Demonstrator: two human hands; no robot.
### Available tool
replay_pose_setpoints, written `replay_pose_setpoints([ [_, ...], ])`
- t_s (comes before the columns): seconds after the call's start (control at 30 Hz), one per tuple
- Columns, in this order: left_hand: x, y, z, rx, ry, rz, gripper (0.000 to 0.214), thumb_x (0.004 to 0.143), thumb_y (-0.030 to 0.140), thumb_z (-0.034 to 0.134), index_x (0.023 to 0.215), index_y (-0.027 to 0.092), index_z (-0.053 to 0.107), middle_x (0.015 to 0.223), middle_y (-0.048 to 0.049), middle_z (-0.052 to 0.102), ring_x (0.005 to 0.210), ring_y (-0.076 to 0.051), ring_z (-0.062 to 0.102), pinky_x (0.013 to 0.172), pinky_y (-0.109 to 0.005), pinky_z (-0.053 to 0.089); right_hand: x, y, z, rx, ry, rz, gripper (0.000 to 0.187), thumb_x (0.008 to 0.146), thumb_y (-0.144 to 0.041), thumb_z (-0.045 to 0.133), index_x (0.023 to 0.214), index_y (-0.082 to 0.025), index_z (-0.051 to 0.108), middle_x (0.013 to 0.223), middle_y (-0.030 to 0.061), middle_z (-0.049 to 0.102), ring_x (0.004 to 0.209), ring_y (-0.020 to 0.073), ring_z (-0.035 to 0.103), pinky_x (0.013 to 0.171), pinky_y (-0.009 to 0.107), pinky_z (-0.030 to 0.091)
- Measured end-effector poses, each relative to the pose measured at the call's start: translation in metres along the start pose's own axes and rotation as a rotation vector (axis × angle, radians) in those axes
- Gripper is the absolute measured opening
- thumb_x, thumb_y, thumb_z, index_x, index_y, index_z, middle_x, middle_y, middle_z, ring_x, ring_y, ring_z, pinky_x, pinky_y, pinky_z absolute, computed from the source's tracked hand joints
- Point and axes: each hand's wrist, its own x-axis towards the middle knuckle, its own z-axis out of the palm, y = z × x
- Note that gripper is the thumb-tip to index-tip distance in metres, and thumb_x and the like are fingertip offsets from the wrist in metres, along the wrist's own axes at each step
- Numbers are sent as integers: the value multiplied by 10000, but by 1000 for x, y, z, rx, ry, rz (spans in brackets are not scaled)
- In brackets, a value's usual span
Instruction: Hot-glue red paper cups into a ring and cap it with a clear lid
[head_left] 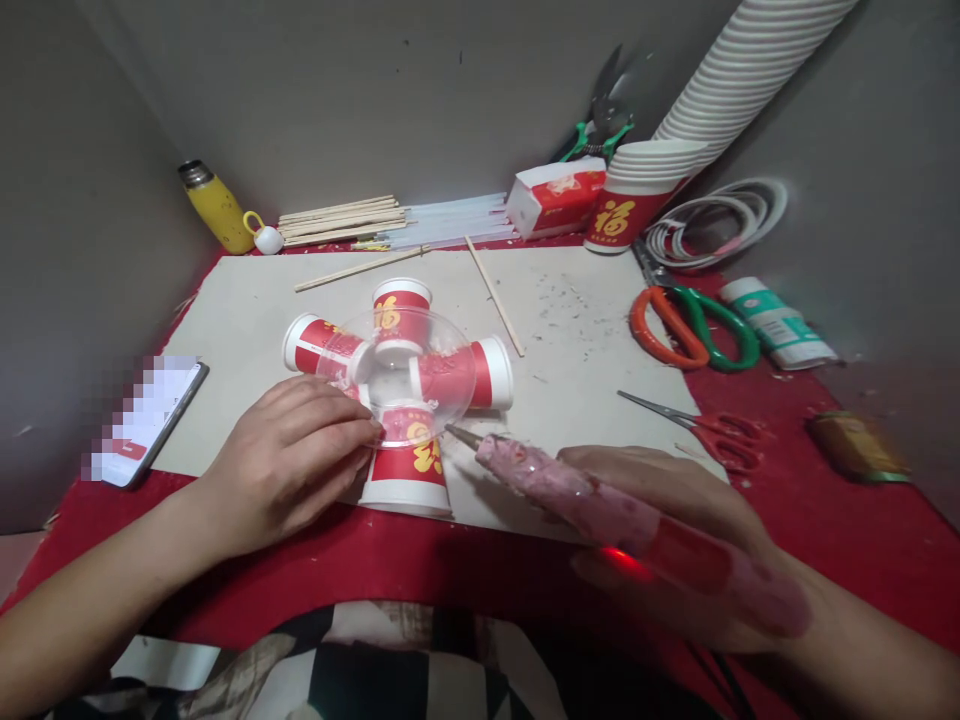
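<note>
Several red-and-white paper cups, among them a front one and a right one, lie on their sides in a cross, bases inward. A clear round plastic lid rests over their inner ends. My left hand is closed at the lid's near left rim, fingertips against it beside the front cup; its thumb is mostly hidden. In my right hand is a pink hot glue gun, its metal nozzle pointing left at the lid's near right edge. A red light glows on the gun's underside.
Beige board covers the red table. Wooden sticks, glue sticks, a yellow bottle and stacked cups line the back. Large scissors, small scissors and tape rolls lie right; a phone lies left.
</note>
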Motion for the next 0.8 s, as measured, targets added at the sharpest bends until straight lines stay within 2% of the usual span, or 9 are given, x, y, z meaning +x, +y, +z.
replay_pose_setpoints([
  [0.13,-1,-6,4,33,-26,42,294,872,99,694,1163,130,657,1090,-125,748,991,-240,689,945,-442,540,9,-2,3,102,-32,-104,169,887,-183,614,903,-275,474,662,-29,572,533,147,520,498,274,417],
  [0.3,-5,-9,11,77,11,99,324,855,94,716,1173,113,658,1104,-147,756,996,-261,697,932,-457,561,9,3,10,132,-56,-84,161,888,-228,618,907,-260,461,685,-34,548,565,134,482,528,258,408],
  [0.43,-6,-9,11,84,16,131,294,894,97,668,1188,102,655,1111,-161,761,1014,-277,702,923,-472,568,9,1,15,177,-79,-86,145,878,-225,621,887,-244,478,688,-43,542,577,110,466,543,230,390],
  [0.6,-5,-8,10,82,18,119,259,936,113,613,1190,139,660,1108,-145,767,1018,-261,714,924,-462,572,12,-2,16,177,-94,-85,157,858,-199,640,865,-240,489,679,-34,547,575,121,481,541,250,378],
  [0.8,-7,-5,11,74,25,90,289,878,122,689,1165,135,653,1094,-142,770,979,-258,717,932,-469,568,9,2,11,122,-111,-56,167,844,-207,659,879,-257,505,672,-27,569,559,137,517,529,274,410],
])
